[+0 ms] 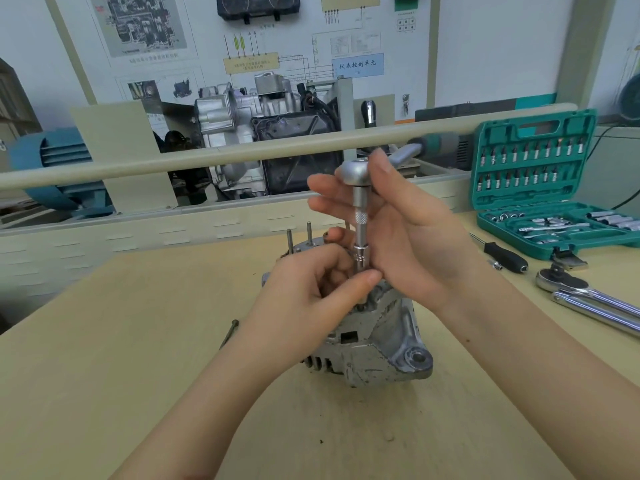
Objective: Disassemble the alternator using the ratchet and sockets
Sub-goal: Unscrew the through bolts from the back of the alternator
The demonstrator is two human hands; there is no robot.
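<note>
The alternator (374,341) stood on the tan counter (104,358), roughly in the middle, with two thin studs (298,235) rising from its far side. A ratchet (356,173) with a long extension bar (360,223) and a socket (360,259) at its lower end stood upright over the top of the housing, its green-gripped handle pointing away to the right. The left hand (311,289) had its fingers curled around the lower part of the extension, thumb pressed just beside the socket, gripping it. The right hand (405,233) lay flat against the bar with its fingers straight and relaxed, the fingertips reaching past the shaft to the left and the thumb up beside the ratchet head. A loose long bolt (230,332) lay on the counter just left of the alternator, partly hidden by the left forearm. To the right, well apart from the work, sat an open green socket case (540,188) with rows of bits and sockets, a black-handled screwdriver (504,256) and a larger chrome ratchet (588,299) near it. Beyond the counter's edge ran a beige rail (173,164), with an engine display unit (270,133) behind.
</note>
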